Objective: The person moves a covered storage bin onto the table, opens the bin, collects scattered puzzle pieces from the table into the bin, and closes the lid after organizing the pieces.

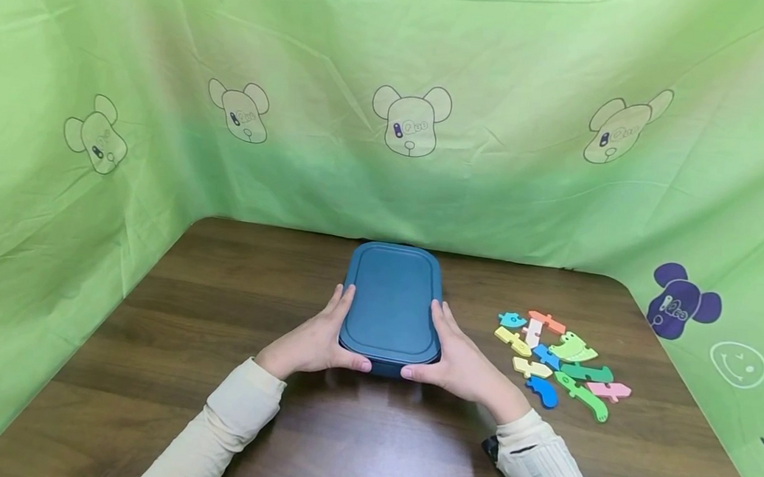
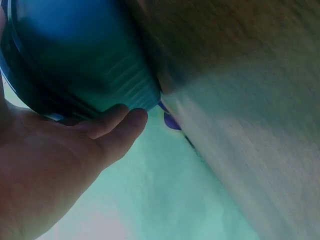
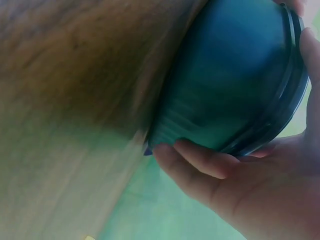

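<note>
Rounded rectangular container point(image 1: 391, 302), lid point(image 1: 391, 291) on. Lid is matte slate blue, flat, with a raised line running round just inside its edge; body below is darker blue, going teal in the wrist views. Container sits mid-surface toward the back, long sides pointing away from the person, far end close to the rear edge. Wrist views show pale stripes low on the body side; could be ribs or just reflections, too blurred to call.

Both hands on it: left hand point(image 1: 318, 341) holds the near left corner, right hand point(image 1: 460, 358) the near right corner. Each has fingers along the long side and thumb on the near end, so the container is held between them. Cream sleeves point(image 1: 244, 399) on both arms.

Surface point(image 1: 146, 370) is dark brown wood grain, glossy glare at the near middle. Right of the container, well apart from it, flat notched puzzle pieces point(image 1: 574, 348) lie in a loose cluster: greens, blues, yellows, pink, orange, white.

Green cloth point(image 1: 307, 174) hangs behind and on both sides, creased, printed with outlined bear heads point(image 1: 411, 126); at right, a solid purple bear head point(image 1: 683, 302) and a white winking smiley point(image 1: 739, 365).
</note>
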### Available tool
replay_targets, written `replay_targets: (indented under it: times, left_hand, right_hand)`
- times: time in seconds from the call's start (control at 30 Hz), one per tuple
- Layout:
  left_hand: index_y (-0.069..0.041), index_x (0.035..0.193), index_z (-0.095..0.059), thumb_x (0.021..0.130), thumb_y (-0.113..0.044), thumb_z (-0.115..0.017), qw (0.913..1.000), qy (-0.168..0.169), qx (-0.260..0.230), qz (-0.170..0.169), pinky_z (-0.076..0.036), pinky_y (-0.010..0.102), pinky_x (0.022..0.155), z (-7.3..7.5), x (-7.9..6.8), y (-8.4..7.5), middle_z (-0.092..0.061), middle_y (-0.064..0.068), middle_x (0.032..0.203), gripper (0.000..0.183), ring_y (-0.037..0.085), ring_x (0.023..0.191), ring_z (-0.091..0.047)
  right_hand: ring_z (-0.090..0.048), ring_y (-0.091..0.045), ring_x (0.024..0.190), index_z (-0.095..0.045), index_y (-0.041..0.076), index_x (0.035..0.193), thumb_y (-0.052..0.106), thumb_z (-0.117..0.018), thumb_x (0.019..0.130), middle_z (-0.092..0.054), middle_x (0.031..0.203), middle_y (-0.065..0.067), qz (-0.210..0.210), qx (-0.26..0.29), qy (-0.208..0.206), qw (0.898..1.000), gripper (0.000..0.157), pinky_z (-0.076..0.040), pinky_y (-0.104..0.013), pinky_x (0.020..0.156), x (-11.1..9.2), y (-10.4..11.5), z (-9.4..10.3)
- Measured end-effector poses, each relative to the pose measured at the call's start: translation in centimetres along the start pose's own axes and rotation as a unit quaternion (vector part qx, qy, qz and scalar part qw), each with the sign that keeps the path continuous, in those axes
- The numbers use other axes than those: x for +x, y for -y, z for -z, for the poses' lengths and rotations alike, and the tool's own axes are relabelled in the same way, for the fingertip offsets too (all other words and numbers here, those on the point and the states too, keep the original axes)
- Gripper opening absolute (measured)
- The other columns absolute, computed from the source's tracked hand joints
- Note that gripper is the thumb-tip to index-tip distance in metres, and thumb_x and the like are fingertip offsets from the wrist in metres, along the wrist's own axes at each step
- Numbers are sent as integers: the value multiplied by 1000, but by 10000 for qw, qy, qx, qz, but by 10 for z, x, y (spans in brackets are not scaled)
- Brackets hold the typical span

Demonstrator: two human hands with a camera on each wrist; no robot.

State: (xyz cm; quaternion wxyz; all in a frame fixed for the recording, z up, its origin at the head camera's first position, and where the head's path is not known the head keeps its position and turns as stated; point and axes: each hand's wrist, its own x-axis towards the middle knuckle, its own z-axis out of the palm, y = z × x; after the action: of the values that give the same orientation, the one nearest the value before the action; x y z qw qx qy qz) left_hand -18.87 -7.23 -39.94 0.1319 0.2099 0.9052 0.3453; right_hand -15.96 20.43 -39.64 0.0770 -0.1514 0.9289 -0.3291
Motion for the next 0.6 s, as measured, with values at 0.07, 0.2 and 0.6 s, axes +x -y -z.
replay_targets:
  times: [0.07, 0.2, 0.6]
  left_hand:
    - [-16, 164, 2, 73, -60, -85, 10000, -19, 5, -16, -33, 49, 111, 1, 0, 0, 8, 12, 167, 133, 42, 143, -33]
    - [-16, 164, 2, 73, -61, -85, 10000, -72, -16, -29, -32, 50, 112, 3, -1, 0, 7, 12, 167, 133, 42, 144, -30]
    - [-17, 163, 3, 74, -60, -85, 9995, -181, -228, -142, -27, 47, 115, 14, -8, 0, 7, 7, 167, 132, 32, 150, -18]
  right_hand:
    - [-11, -43, 149, -3, -2, 160, 63, -80, 78, 1, 164, -28, -16, -25, -12, 10000, 130, -25, -58, 113, 0, 2, 1]
    - [-13, -45, 149, -2, 0, 161, 64, -79, 78, 2, 165, -27, -22, -71, -57, 10000, 130, -26, -59, 112, -1, 5, 3]
    - [-18, -54, 144, -5, 4, 162, 71, -75, 77, -2, 166, -24, -9, -370, -306, 9988, 129, -27, -68, 107, 1, 19, 6]
